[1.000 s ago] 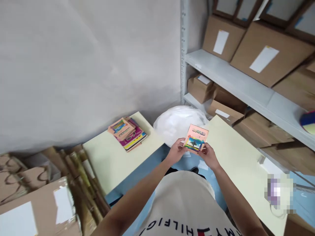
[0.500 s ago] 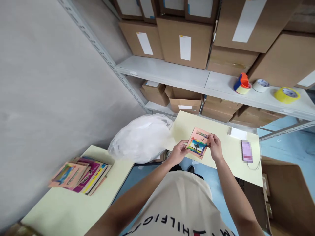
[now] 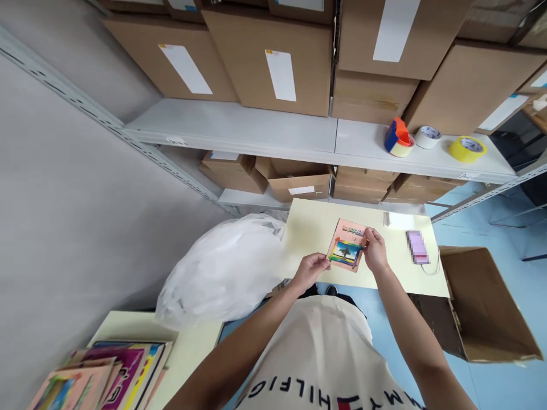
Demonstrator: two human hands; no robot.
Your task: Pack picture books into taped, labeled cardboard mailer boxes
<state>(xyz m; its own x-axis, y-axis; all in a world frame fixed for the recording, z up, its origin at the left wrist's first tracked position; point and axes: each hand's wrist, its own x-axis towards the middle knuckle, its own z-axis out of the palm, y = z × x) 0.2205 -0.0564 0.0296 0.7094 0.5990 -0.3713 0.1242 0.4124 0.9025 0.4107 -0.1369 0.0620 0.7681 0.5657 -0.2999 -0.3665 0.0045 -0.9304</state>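
Between my two hands is a thin pink booklet (image 3: 347,246) with a tree picture framed in rainbow colours on its cover. My left hand (image 3: 313,269) pinches its lower left edge. At the upper right edge, my right hand (image 3: 375,248) grips it with thumb and fingers. The booklet is tilted slightly and held above the near part of a pale yellow table (image 3: 307,228). To the right of my right hand lie a stack of white cards (image 3: 399,220) and a blurred purple phone-like item (image 3: 417,247) with a cable.
A big white plastic bag (image 3: 222,273) bulges left of the table. Stacked books (image 3: 115,370) sit on a side table (image 3: 196,341). An open carton (image 3: 487,307) stands at right. Shelving (image 3: 256,128) ahead bears cardboard boxes (image 3: 273,68), a tape dispenser (image 3: 399,139) and tape rolls (image 3: 468,148).
My view has swung to the right, so the stacked books sit lower left and more of the open carton shows. Both hands keep hold of the booklet in nearly the same spot.
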